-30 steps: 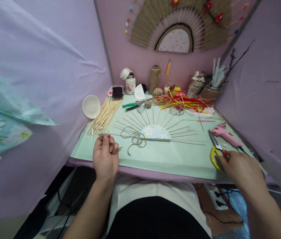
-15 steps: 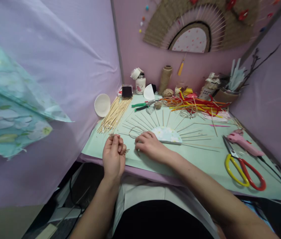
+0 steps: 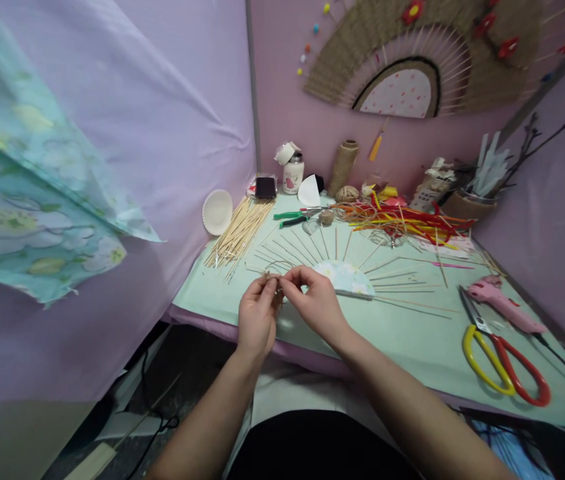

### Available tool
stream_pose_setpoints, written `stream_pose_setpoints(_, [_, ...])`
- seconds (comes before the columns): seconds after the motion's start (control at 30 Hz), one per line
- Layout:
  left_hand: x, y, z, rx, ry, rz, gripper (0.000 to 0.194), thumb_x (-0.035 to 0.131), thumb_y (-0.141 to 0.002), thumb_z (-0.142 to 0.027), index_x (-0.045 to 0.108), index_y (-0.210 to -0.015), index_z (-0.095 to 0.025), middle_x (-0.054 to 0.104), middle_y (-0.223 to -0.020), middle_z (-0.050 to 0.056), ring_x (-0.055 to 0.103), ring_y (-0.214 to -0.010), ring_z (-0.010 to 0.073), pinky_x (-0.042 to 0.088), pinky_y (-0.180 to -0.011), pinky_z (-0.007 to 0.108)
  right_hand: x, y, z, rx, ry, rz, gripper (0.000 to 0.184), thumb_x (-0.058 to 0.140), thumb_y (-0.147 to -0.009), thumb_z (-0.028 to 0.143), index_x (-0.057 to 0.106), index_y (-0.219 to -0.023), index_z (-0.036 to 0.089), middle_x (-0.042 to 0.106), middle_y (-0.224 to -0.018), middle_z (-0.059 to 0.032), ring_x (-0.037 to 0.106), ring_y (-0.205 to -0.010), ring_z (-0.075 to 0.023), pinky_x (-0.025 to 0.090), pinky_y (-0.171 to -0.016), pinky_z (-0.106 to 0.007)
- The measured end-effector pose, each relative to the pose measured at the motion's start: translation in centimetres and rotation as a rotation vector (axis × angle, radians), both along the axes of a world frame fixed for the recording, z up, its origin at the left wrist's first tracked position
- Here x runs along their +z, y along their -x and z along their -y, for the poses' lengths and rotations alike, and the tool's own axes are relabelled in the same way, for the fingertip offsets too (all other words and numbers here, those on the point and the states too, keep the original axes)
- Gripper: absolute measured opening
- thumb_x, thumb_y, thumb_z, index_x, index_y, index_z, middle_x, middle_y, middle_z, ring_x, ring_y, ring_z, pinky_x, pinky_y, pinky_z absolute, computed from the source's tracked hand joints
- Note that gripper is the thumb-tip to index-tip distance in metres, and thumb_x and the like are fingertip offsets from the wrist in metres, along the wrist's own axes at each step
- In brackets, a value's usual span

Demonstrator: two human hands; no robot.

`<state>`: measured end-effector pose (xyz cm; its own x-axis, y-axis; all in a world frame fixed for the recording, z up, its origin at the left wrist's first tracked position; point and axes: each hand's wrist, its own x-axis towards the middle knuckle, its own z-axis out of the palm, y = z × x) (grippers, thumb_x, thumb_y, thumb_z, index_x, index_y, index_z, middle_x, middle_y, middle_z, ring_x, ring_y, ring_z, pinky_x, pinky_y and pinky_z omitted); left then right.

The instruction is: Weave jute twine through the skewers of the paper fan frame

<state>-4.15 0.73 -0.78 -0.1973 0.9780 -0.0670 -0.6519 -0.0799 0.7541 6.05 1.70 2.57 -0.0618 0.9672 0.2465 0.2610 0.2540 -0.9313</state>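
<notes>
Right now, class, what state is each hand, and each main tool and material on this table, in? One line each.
Left hand: closed on brown twine
Right hand: thumb and forefinger pinched at the twine
Scissors: lying flat, unheld
Glue gun: lying down, unheld
Pliers: lying down, handles spread
Floral half-circle: flat, thin rods fanned around it
Loose sticks: heaped
White dish: tipped up
Twine spool: on end

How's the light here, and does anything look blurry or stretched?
Head view: soft light on the tabletop, no strong glare; head view: dim floor below; head view: flowered cloth apparently stretched toward the left edge, perhaps by a wide lens; head view: detail between the left hand and right hand too small and soft to tell.
</notes>
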Motion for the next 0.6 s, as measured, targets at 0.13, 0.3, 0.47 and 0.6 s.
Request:
stream_pose_setpoints(0.13, [0.15,-0.06,0.11,-0.009,0.012,-0.026,0.02,0.079,-0.067,-0.028,0.071,-0.08,-0.015,0.069,-0.086,0.003,0.064,-0.084,0.0135,0.05,-0.082,0.029,-0.26,-0.03,0.12,-0.015,0.055,-0.028,0.012,0.056,-0.076,0.027,0.057,-0.067,0.018,0.058,-0.062,0.002,0.051,-0.059,-0.0114,0.041,-0.059,-0.024])
stream_pose_setpoints(0.3, [0.36,-0.1,0.14,-0.012,0.041,-0.047,0.022,0.08,-0.064,-0.028,0.073,-0.08,-0.015,0.07,-0.088,0.004,0.064,-0.084,0.0134,0.05,-0.08,0.027,-0.13,-0.35,0.07,-0.017,0.12,0.01,0.011,0.056,-0.069,0.025,0.053,-0.061,0.019,0.052,-0.055,0.004,0.046,-0.055,-0.0104,0.036,-0.054,-0.023])
stream_pose_setpoints(0.47, [0.24,-0.17,0.11,-0.053,0.042,-0.055,0.022,0.08,-0.064,-0.028,0.073,-0.081,-0.015,0.071,-0.085,0.004,0.065,-0.081,0.0138,0.051,-0.077,0.026,-0.01,-0.38,-0.02,-0.016,0.133,0.021,0.012,0.055,-0.067,0.025,0.049,-0.059,0.019,0.048,-0.054,0.0052,0.042,-0.054,-0.0095,0.034,-0.053,-0.022])
stream_pose_setpoints(0.6, [0.17,-0.1,0.08,-0.07,0.055,-0.053,0.023,0.08,-0.064,-0.029,0.073,-0.082,-0.015,0.071,-0.085,0.004,0.066,-0.081,0.0145,0.05,-0.078,0.027,-0.14,-0.49,-0.09,0.019,0.143,0.018,0.012,0.055,-0.068,0.026,0.051,-0.06,0.019,0.049,-0.055,0.0049,0.042,-0.054,-0.0094,0.034,-0.054,-0.023])
